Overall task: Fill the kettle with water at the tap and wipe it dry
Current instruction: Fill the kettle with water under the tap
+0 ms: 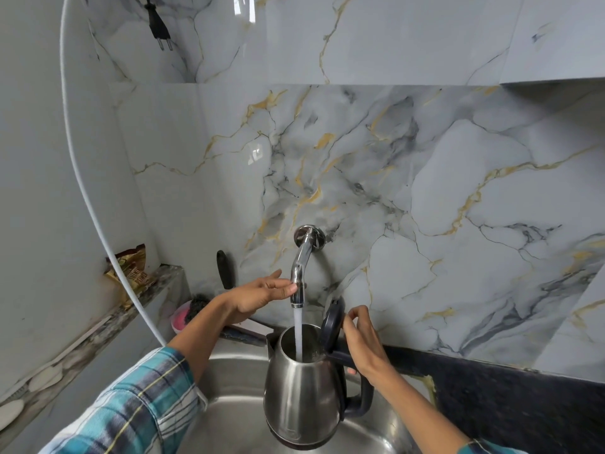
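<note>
- The steel kettle point(302, 391) is at the lower centre of the frame, above the metal sink point(229, 401), with its dark lid point(332, 324) standing open.
- A stream of water point(298, 332) falls from the chrome tap point(299, 273) into the kettle mouth.
- Your right hand point(361, 342) is closed around the kettle handle point(358, 393) at its top.
- Your left hand point(258, 298) touches the tap near its end with the fingers; how tight the grip is, I cannot tell.
- A checked sleeve point(140, 407) fills the lower left.
</note>
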Motion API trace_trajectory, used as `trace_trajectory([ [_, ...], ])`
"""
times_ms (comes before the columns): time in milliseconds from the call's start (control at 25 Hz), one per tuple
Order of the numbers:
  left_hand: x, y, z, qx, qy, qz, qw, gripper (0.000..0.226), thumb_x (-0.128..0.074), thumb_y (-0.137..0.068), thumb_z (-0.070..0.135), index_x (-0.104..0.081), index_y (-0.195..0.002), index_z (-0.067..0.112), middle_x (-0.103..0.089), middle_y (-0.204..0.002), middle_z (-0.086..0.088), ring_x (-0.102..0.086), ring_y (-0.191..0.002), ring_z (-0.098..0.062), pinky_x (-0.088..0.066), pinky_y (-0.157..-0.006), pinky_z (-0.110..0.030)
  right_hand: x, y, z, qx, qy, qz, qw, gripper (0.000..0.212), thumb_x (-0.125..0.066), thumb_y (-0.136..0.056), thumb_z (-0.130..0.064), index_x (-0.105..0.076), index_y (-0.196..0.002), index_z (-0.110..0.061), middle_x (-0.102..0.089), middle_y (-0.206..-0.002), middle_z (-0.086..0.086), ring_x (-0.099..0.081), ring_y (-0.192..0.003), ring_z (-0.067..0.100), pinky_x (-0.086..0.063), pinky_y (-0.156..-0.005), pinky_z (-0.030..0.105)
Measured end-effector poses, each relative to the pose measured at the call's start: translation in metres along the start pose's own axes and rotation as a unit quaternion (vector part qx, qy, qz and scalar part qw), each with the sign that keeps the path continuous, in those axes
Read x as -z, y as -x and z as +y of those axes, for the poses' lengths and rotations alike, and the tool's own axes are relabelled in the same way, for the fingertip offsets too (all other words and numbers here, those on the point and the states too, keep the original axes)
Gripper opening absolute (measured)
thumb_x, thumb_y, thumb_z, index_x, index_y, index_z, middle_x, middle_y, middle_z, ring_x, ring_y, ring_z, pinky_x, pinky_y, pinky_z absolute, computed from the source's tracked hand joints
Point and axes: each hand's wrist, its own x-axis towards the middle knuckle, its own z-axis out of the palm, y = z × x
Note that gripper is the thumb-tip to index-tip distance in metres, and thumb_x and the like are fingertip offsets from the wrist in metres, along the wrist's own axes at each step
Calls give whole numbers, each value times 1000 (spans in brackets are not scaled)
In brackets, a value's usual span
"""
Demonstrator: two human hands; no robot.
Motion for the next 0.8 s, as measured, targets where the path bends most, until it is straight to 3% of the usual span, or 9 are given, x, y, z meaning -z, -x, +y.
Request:
trace_trajectory([
  [160,1,-8,-12,-7,50,-41,998,70,-73,-62,69,-65,-123,36,-5,-165,9,6,-150,-11,10,-118,-55,2,4,2,-3,-10,-8,1000,36,-39,-102,-44,-37,-114,-10,-51,-97,11,-49,-79,16,-41,-55,24],
  [320,-1,-4,-11,-15,45,-37,998,69,-71,-61,71,-68,-120,35,-7,-164,9,2,-151,-14,8,-118,-56,6,14,4,-7,-19,-25,999,37,-38,-100,-52,-36,-108,-16,-47,-87,8,-47,-74,20,-43,-48,24],
  [400,-4,1,-5,-22,26,-12,999,69,-72,-58,73,-73,-113,31,-13,-163,6,-6,-150,-15,2,-120,-52,7,23,3,-6,-20,-24,999,44,-37,-95,-57,-36,-107,-15,-44,-84,5,-46,-72,18,-44,-52,26],
  [520,-17,6,6,-21,4,115,993,53,-79,-54,64,-73,-82,19,-51,-142,-4,-42,-135,-22,-24,-115,-41,10,38,3,-9,-34,5,999,49,-37,-82,-57,-36,-103,-12,-44,-81,4,-44,-71,16,-42,-56,27],
  [600,-32,4,8,-10,-48,243,969,56,-78,-45,71,-65,-61,18,-75,-98,-4,-64,-104,-20,-41,-102,-42,14,49,6,-18,-53,27,998,42,-41,-87,-55,-37,-96,-14,-43,-80,4,-43,-70,16,-40,-55,28],
  [680,-47,4,12,15,-110,325,939,67,-67,-38,85,-71,-56,20,-74,-64,6,-67,-78,-13,-46,-95,-47,21,64,10,-29,-77,42,996,38,-44,-92,-53,-37,-91,-16,-45,-82,5,-45,-71,16,-41,-56,31],
  [720,-54,6,15,28,-131,354,926,63,-66,-43,84,-74,-58,24,-73,-62,8,-65,-76,-12,-43,-98,-48,26,72,12,-32,-87,49,994,35,-45,-96,-49,-37,-90,-16,-46,-83,5,-46,-70,16,-41,-55,31],
  [800,-72,17,24,64,-176,406,894,53,-67,-63,75,-77,-78,25,-74,-89,2,-61,-93,-19,-31,-102,-53,40,94,15,-40,-99,77,991,34,-48,-99,-45,-37,-91,-13,-46,-83,3,-46,-70,15,-39,-55,31],
])
